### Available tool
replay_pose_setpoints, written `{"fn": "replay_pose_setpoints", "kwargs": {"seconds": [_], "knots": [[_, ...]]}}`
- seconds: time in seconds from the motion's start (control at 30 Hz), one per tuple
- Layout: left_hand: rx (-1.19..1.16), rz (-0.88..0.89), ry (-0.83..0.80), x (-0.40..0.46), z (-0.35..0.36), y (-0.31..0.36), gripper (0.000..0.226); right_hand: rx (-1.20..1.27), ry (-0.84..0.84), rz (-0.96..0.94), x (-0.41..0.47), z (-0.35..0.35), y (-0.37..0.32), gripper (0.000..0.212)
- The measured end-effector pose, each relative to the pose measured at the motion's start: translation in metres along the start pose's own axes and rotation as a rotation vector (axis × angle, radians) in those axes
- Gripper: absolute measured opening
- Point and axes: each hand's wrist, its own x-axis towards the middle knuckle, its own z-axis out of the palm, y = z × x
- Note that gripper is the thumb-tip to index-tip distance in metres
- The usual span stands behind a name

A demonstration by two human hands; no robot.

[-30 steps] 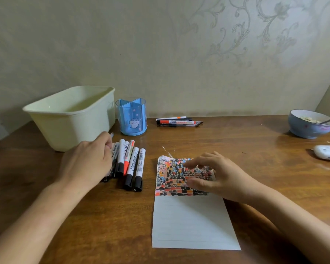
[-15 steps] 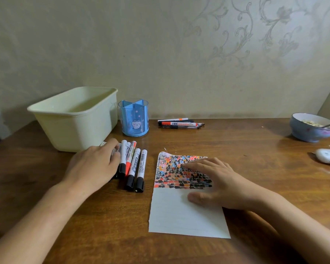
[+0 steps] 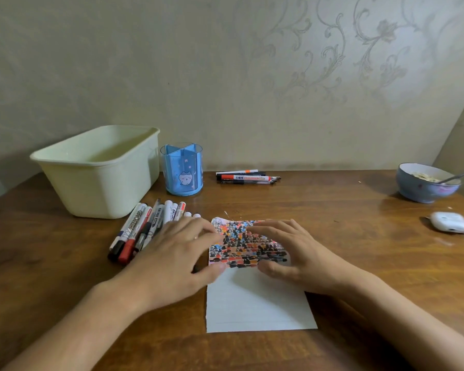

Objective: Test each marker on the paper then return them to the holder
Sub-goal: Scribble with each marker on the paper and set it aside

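A white sheet of paper (image 3: pixel 255 301) lies on the wooden table, its upper part covered in black, orange and blue test marks. My left hand (image 3: pixel 180 253) rests flat over the paper's left edge and over the right end of a row of several markers (image 3: pixel 142 228). My right hand (image 3: pixel 295 253) lies flat on the paper's right side, fingers spread. Neither hand holds a marker. The blue divided holder (image 3: pixel 182 170) stands empty behind the markers. Three more pens (image 3: pixel 247 178) lie to the right of the holder.
A pale green plastic tub (image 3: pixel 99 170) stands at the back left beside the holder. A blue bowl with a spoon (image 3: pixel 426 182) and a white earbud case (image 3: pixel 449 222) sit at the right edge. The wall runs close behind the table.
My left hand has slid right off the left markers onto the paper's left edge. My right hand stays pressed on the paper. The view shifted a little.
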Motion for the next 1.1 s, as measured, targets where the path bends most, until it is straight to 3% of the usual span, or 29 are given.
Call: {"fn": "replay_pose_setpoints", "kwargs": {"seconds": [0.27, 0.8, 1.1], "knots": [[0.109, -0.006, -0.176, -0.002, -0.003, 0.003, 0.085, 0.024, 0.155, 0.188, 0.006, -0.009, 0.01, 0.054], [0.061, -0.045, -0.136, 0.0, 0.002, -0.004, 0.089, -0.328, 0.057, 0.358, 0.124, -0.019, 0.038, 0.058], [0.037, -0.032, -0.114, 0.001, 0.004, -0.006, 0.092, -0.312, 0.116, 0.413, 0.165, -0.008, 0.059, 0.063]]}}
